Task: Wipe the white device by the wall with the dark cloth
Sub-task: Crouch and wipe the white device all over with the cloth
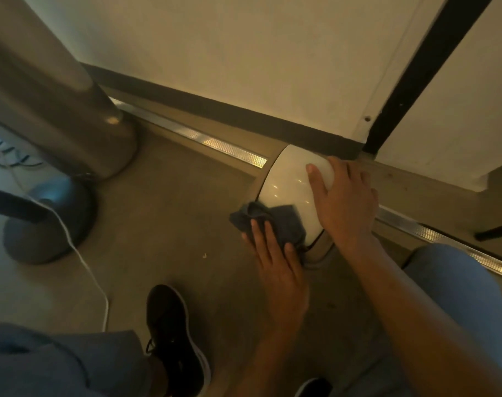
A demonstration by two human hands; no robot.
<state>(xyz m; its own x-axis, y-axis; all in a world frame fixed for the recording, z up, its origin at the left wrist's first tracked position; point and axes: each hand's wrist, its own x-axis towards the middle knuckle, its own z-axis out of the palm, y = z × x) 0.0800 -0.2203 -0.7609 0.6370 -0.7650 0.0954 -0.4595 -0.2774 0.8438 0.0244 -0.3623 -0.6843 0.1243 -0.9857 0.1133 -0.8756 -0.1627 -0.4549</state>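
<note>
A glossy white device [287,184] with a rounded top stands on the floor against the dark skirting of the wall. A dark grey-blue cloth [275,222] lies pressed on its near left side. My left hand [281,270] presses flat on the cloth, fingers over it. My right hand [344,202] rests spread on the device's right side, thumb across the white top. The lower right of the device is hidden behind my right hand.
A tall grey cylinder [61,110] stands at the left by a round dark base [49,222]. A white cable [83,259] trails across the floor. A metal floor strip [204,141] runs along the wall. My black shoe [172,339] and knees are near.
</note>
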